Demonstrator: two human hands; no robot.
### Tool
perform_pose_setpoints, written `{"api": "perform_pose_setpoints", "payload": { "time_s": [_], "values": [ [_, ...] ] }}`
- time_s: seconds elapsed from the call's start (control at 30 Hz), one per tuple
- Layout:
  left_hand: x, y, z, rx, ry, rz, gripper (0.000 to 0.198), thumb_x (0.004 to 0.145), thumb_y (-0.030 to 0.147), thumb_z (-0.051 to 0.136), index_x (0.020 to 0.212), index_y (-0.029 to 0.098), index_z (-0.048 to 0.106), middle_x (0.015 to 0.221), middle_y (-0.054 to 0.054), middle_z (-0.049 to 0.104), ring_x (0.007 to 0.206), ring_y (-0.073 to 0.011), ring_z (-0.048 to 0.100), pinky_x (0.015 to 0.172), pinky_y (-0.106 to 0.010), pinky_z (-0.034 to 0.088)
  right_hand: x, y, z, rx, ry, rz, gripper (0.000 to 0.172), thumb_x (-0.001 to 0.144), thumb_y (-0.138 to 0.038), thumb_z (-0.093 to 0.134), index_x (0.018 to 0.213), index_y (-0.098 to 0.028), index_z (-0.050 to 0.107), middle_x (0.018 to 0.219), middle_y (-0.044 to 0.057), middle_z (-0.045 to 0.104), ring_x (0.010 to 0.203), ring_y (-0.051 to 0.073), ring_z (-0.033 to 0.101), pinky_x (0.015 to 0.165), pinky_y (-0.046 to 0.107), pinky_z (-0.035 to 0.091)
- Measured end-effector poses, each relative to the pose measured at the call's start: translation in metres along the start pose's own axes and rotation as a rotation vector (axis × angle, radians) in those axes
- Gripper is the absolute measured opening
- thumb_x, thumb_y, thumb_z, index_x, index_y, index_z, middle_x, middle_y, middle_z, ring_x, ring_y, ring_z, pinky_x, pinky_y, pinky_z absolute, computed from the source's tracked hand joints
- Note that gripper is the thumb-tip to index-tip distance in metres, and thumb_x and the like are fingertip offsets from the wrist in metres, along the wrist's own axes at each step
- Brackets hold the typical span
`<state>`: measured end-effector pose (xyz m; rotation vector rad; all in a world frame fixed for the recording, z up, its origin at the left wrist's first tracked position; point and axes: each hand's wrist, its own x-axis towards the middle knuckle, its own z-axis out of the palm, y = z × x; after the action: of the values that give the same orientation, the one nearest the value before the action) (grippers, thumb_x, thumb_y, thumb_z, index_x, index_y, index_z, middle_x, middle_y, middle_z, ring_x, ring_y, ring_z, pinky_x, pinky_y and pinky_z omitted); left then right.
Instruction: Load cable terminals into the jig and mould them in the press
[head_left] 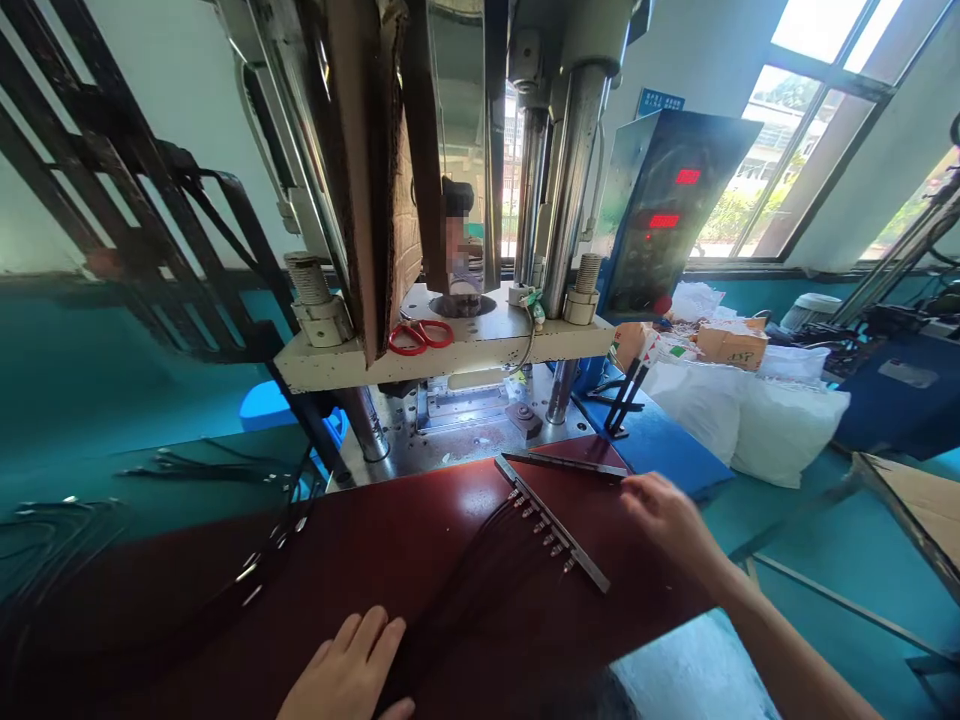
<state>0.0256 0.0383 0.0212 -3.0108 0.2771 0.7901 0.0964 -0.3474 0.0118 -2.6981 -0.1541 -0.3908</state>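
Observation:
My left hand (346, 668) lies with its fingers spread on the dark red table (315, 590), beside thin black cables (461, 570). These cables run up to a metal bar (559, 525) with several small metal fittings along its lower left side. Above that bar, a second thin bar (566, 464) lies nearly level on the table. At its right end is my right hand (660, 515), fingers closed together and touching or gripping that end; the fingertips are small and slightly blurred.
A press (450, 355) stands behind the table, with red-handled scissors (421, 337) on its plate. Its control box (660, 210) shows red digits. More cables (217, 465) lie at left. White sacks (787, 425) and a carton (731, 345) are at right.

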Motion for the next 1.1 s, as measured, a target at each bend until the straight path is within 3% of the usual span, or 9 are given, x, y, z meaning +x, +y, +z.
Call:
{"api": "perform_pose_setpoints", "payload": {
  "time_s": [0.07,0.13,0.33,0.43,0.53,0.6,0.7,0.87,1.1],
  "values": [
    [0.002,-0.001,0.002,-0.002,0.016,0.015,0.058,0.079,0.038,0.038,0.133,0.016,0.038,0.14,-0.011,0.034,0.129,-0.0291,0.029,0.104,-0.043,0.027,-0.014,-0.028,0.005,0.168,-0.308,-0.124,0.029,0.079,-0.029,0.05,0.105,-0.019,0.057,0.098,0.006,0.059,0.085,0.023,0.055,0.072,0.03,0.042],
    [0.003,-0.002,0.004,-0.014,0.04,0.026,0.058,0.079,0.039,0.039,0.132,0.017,0.039,0.139,-0.011,0.035,0.128,-0.0295,0.03,0.104,-0.043,0.028,-0.023,-0.053,0.011,0.115,-0.47,-0.166,0.04,0.07,-0.022,0.055,0.11,-0.019,0.052,0.102,0.007,0.057,0.085,0.023,0.056,0.071,0.029,0.041],
    [0.003,-0.001,0.01,-0.086,0.107,0.032,0.057,0.077,0.036,0.044,0.13,0.017,0.042,0.138,-0.012,0.037,0.127,-0.0293,0.032,0.104,-0.046,0.026,0.003,-0.083,0.008,-0.15,-0.641,-0.11,0.02,0.062,-0.014,0.052,0.082,-0.017,0.049,0.085,0.008,0.06,0.081,0.028,0.058,0.061,0.03,0.037],
    [0.001,0.004,0.002,-0.209,0.064,0.056,0.059,0.076,0.034,0.046,0.13,0.013,0.041,0.137,-0.013,0.039,0.126,-0.0271,0.033,0.105,-0.044,0.023,0.029,-0.088,0.002,-0.189,-0.687,-0.059,0.016,0.066,-0.012,0.052,0.081,-0.015,0.049,0.087,0.012,0.061,0.082,0.03,0.059,0.059,0.031,0.038],
    [0.003,0.008,-0.01,-0.401,0.055,0.132,0.052,0.072,0.035,0.052,0.118,0.013,0.051,0.121,-0.012,0.054,0.11,-0.0267,0.049,0.095,-0.04,0.035,0.052,-0.095,0.003,-0.177,-0.729,0.002,0.022,0.069,-0.007,0.047,0.09,-0.013,0.048,0.079,0.011,0.062,0.059,0.024,0.06,0.049,0.028,0.037],
    [0.009,0.009,-0.016,-0.493,0.063,0.178,0.04,0.067,0.036,0.056,0.101,0.015,0.059,0.103,-0.009,0.062,0.094,-0.026,0.055,0.084,-0.037,0.04,0.065,-0.1,0.005,-0.164,-0.712,0.012,0.024,0.072,-0.007,0.046,0.096,-0.013,0.047,0.077,0.01,0.062,0.054,0.022,0.059,0.046,0.026,0.035],
    [0.022,0.009,-0.019,-0.645,0.042,0.228,0.03,0.061,0.036,0.062,0.083,0.016,0.061,0.089,-0.005,0.063,0.085,-0.0243,0.055,0.075,-0.032,0.041,0.082,-0.105,0.009,-0.157,-0.584,-0.03,0.025,0.071,-0.006,0.047,0.094,-0.015,0.049,0.084,0.011,0.062,0.07,0.025,0.058,0.05,0.026,0.032],
    [0.05,0.005,-0.018,-1.166,-0.162,0.278,0.025,0.057,0.033,0.065,0.071,0.011,0.063,0.069,-0.003,0.062,0.066,-0.0186,0.055,0.06,-0.026,0.039,0.115,-0.102,0.015,-0.116,-0.408,-0.113,0.026,0.065,-0.003,0.046,0.085,-0.019,0.049,0.073,0.002,0.058,0.069,0.019,0.053,0.052,0.024,0.026],
    [0.086,0.007,-0.038,-1.488,-0.199,0.262,0.02,0.055,0.027,0.068,0.061,0.009,0.06,0.056,-0.007,0.062,0.048,-0.012,0.049,0.05,-0.023,0.032,0.167,-0.099,0.034,-0.04,-0.282,-0.205,0.026,0.064,-0.003,0.046,0.085,-0.019,0.051,0.069,0.0,0.056,0.067,0.017,0.052,0.052,0.023,0.025]
  ]
}}
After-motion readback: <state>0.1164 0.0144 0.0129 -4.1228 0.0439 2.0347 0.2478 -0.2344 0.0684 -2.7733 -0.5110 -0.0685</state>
